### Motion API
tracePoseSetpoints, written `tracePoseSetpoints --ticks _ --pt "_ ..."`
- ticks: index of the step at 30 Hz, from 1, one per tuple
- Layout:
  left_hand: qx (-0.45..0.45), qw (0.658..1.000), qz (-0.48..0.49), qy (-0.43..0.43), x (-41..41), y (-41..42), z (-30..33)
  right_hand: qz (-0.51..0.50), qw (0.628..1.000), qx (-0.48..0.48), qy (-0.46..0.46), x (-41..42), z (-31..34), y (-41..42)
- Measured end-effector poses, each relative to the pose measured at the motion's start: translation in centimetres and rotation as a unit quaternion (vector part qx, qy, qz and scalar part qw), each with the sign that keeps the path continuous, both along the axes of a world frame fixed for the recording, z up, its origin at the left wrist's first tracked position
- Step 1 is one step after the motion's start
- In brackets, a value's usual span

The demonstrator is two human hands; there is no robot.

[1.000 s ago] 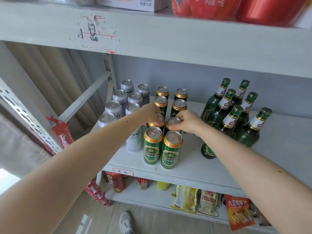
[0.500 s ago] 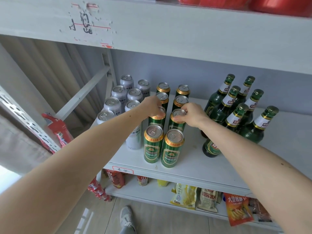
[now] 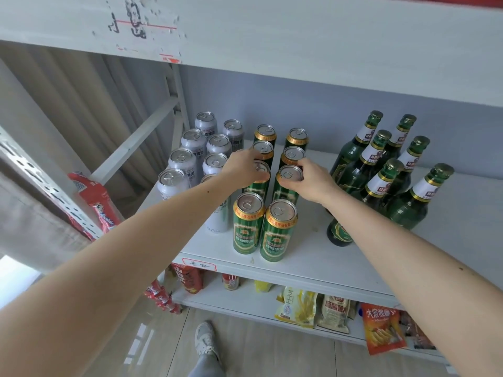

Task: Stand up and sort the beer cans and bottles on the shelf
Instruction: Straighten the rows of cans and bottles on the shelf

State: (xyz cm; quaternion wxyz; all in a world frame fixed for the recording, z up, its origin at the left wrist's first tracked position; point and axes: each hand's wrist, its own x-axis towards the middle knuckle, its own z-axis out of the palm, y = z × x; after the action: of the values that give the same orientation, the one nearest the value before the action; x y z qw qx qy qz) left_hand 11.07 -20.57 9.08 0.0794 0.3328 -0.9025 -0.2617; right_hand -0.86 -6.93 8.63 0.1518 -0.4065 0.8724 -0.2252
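Two green cans (image 3: 262,227) stand upright at the front edge of the white shelf (image 3: 307,257), touching side by side. Just behind them, the left hand (image 3: 245,170) closes over the top of the left second-row can (image 3: 255,186), and the right hand (image 3: 313,180) grips the rim of the right second-row can (image 3: 285,186). Two more green pairs continue toward the back wall. Left of them silver cans (image 3: 187,156) stand in two files; on the right, green bottles (image 3: 381,164) cluster upright, capped.
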Motion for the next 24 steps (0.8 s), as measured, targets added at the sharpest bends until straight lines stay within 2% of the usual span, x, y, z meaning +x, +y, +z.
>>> tracePoseSetpoints --ticks 4,7,11,15,19,24 --pt "-0.018 0.999 0.006 0.041 1.5 0.0 0.7 -0.006 0.997 -0.073 0.023 1.1 1.0 1.8" --pt "0.002 0.999 0.003 0.054 3.0 -0.2 1.4 0.017 0.994 -0.112 0.002 2.2 1.3 3.1" --pt "0.053 0.997 -0.016 0.051 4.8 0.4 2.3 0.071 0.995 -0.075 -0.018 3.7 1.0 4.2" --pt "0.093 0.991 -0.089 -0.025 6.3 2.1 2.4 0.108 0.994 -0.014 -0.015 4.8 0.3 5.0" --pt "0.013 0.989 -0.126 -0.08 7.1 3.4 1.9 0.097 0.995 -0.016 -0.01 5.4 -0.6 5.4" --pt "-0.079 0.986 -0.121 -0.08 7.0 4.2 1.6 0.078 0.996 -0.04 -0.012 5.2 -1.0 5.2"
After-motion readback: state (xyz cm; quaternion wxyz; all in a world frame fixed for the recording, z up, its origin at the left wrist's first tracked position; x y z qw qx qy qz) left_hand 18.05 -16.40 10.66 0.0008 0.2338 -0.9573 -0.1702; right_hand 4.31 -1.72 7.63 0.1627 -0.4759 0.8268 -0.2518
